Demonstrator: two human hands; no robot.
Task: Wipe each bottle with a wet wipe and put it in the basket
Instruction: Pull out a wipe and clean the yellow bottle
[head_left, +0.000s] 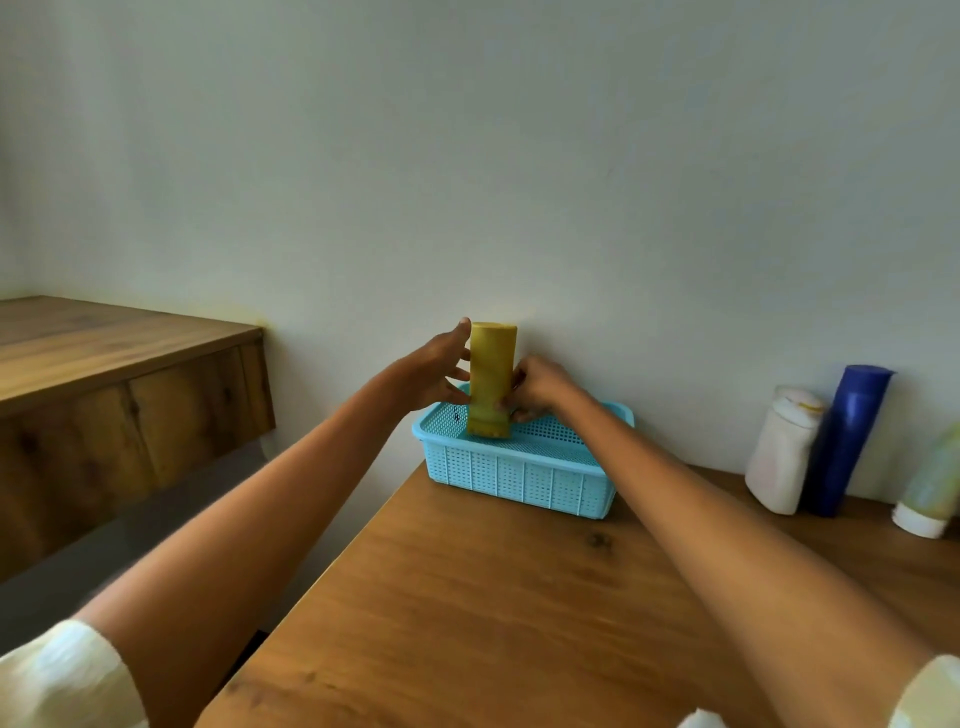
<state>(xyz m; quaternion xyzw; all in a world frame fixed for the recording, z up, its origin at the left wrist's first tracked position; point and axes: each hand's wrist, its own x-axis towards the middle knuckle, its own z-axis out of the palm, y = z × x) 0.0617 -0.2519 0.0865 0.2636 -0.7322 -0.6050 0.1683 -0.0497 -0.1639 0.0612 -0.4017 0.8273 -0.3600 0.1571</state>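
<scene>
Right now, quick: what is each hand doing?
Left hand: open, fingers spread against the yellow bottle.
Right hand: gripping the yellow bottle's lower part, standing it in the blue basket.

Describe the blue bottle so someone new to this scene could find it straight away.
Start at the wooden table against the wall and look to its far right, away from the light blue basket. Three bottles stand there; the blue bottle is the middle one. It is the tallest and the only dark one, between a squat white bottle and a pale greenish bottle.
</scene>
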